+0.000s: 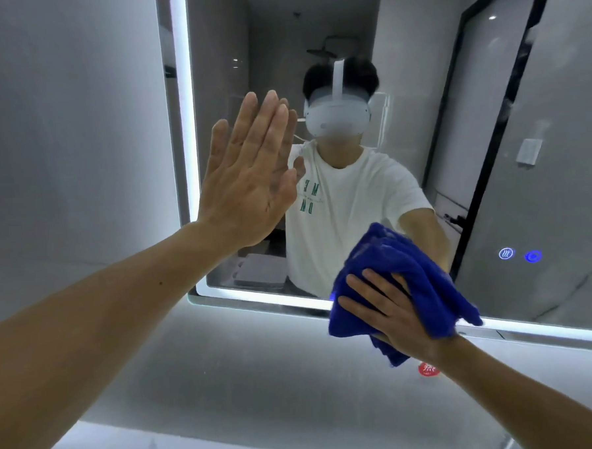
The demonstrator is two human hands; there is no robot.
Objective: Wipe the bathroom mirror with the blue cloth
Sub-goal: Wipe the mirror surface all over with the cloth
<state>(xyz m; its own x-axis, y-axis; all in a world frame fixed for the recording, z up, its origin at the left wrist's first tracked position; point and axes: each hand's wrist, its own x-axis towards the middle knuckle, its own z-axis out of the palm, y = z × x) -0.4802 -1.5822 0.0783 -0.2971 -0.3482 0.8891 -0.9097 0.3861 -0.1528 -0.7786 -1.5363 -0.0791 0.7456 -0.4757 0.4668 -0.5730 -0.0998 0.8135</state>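
The bathroom mirror (417,80) hangs on the far wall, edged by a lit white strip (186,127) down its left side and along its lower edge. The left hand (251,178) is raised flat against the glass near the left edge — fingers straight and close together, palm to the mirror, holding nothing. The right hand (392,313) presses the blue cloth (399,263) onto the mirror's lower edge, right of centre; its fingers are spread over the bunched cloth, pinning it to the surface, and folds of cloth hang below the hand and past the lit strip. The cloth straddles the lower border, part on the glass, part over the wall beneath. Two blue glowing touch buttons (519,254) show on the glass to the right of the cloth. A small round red sticker (428,368) sits on the wall just below the cloth — beside the right wrist. Both forearms are bare.
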